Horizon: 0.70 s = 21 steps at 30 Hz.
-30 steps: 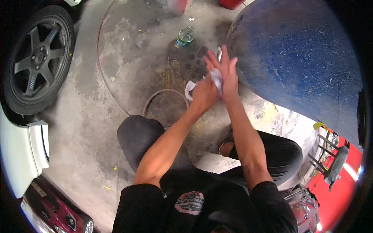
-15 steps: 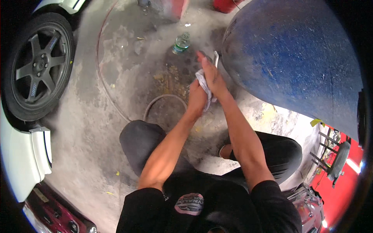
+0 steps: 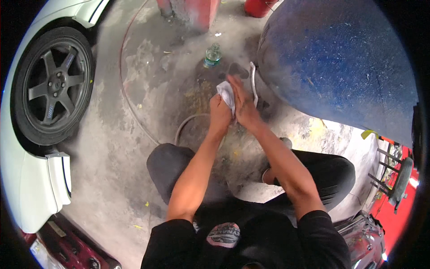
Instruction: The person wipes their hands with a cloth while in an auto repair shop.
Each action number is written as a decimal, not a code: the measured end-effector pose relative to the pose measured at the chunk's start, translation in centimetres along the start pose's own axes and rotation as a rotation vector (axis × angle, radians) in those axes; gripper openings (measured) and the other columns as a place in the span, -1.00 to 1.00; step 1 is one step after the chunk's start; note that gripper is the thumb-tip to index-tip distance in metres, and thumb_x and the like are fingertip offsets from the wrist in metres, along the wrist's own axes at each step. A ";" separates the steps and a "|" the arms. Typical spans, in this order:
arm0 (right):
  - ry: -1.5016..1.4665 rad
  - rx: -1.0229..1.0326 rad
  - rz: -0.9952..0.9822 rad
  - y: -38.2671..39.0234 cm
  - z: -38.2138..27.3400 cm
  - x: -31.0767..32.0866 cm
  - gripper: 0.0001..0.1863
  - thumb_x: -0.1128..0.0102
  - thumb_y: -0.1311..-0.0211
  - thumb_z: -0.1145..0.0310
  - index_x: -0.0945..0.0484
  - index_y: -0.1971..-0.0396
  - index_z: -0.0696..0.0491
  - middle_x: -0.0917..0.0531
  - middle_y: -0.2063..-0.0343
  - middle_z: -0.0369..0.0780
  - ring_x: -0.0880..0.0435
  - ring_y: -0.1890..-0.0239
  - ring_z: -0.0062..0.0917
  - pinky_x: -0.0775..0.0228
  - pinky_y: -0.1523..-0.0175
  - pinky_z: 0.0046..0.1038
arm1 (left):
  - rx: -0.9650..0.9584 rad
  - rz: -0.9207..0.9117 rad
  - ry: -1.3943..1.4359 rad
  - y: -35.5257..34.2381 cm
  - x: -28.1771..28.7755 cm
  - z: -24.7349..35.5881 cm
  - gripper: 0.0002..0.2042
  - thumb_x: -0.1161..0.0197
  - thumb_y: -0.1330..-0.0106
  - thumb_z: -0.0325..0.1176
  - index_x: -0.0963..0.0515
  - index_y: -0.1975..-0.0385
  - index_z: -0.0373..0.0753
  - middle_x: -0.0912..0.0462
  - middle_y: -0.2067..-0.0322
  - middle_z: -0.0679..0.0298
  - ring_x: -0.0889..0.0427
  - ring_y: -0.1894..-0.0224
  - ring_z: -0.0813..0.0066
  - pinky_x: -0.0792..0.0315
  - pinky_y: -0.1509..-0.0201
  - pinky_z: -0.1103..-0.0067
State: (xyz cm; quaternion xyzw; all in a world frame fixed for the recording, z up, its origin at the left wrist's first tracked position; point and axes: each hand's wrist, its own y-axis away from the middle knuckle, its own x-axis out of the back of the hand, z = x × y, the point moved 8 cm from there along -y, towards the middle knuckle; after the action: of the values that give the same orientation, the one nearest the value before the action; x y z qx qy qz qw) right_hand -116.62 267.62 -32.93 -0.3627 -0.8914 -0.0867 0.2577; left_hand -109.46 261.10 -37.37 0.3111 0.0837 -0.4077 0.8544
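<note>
In my left hand [image 3: 219, 114] is a white cloth [image 3: 225, 93], bunched up and poking out above the closed fingers. My right hand [image 3: 244, 105] is pressed along the cloth's right side, its fingers stretched out straight and held flat. Both hands are close together over the concrete floor, in front of my bent knees. Beyond them on the floor stands a clear greenish bottle [image 3: 212, 56] with no cap visible. Right of my right hand, a bent whitish bar or tube [image 3: 254, 83] runs beside the large blue panel [image 3: 333, 67].
A white car with a dark six-spoke wheel [image 3: 56, 85] stands at the left. A thin hose [image 3: 127, 96] curves across the floor to my left knee. Red containers [image 3: 259, 8] are at the far edge. Dark red car parts [image 3: 71, 244] lie at the lower left.
My right hand has slid down along the cloth and toward me. More of the cloth now shows above my left fist. The whole view has shifted slightly.
</note>
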 end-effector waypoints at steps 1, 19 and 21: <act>0.139 0.025 0.010 -0.1 -0.2 0.8 -0.48 0.14 -0.59 0.30 -0.19 -0.46 0.05 -0.28 -0.41 0.06 -0.15 -0.52 -0.11 0.00 -0.54 -0.21 | 0.004 0.003 -0.008 -0.1 0.4 -0.1 -0.68 -0.08 -0.52 -0.14 -0.54 0.06 -0.30 -0.59 0.29 0.39 -0.53 0.34 0.61 -0.44 0.32 0.55; 0.698 0.612 -0.016 -2.7 -10.0 4.1 -0.24 -0.22 -0.19 0.36 -0.22 -0.42 0.10 -0.29 -0.40 0.01 -0.37 -0.39 -0.11 -0.16 -0.42 0.10 | 0.171 0.046 -0.060 0.2 0.4 1.8 -0.63 -0.17 -0.46 -0.08 -0.61 0.22 -0.36 -0.66 0.36 0.29 -0.56 0.43 0.59 -0.41 0.42 0.52; 0.610 0.583 -0.025 -3.1 -9.1 4.2 -0.25 -0.19 -0.24 0.37 -0.19 -0.44 0.12 -0.26 -0.42 0.02 -0.33 -0.42 -0.09 -0.11 -0.45 0.08 | 0.188 -0.078 0.451 -0.6 -0.7 1.5 -0.61 -0.17 -0.45 -0.07 -0.59 0.11 -0.37 -0.67 0.29 0.24 -0.61 0.37 0.52 -0.47 0.37 0.48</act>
State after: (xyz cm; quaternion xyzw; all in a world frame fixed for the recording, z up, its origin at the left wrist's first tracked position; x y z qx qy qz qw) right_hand -117.66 264.80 -22.89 -0.2218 -0.7658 0.0625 0.6003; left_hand -110.60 260.36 -36.16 0.4692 0.2460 -0.3667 0.7648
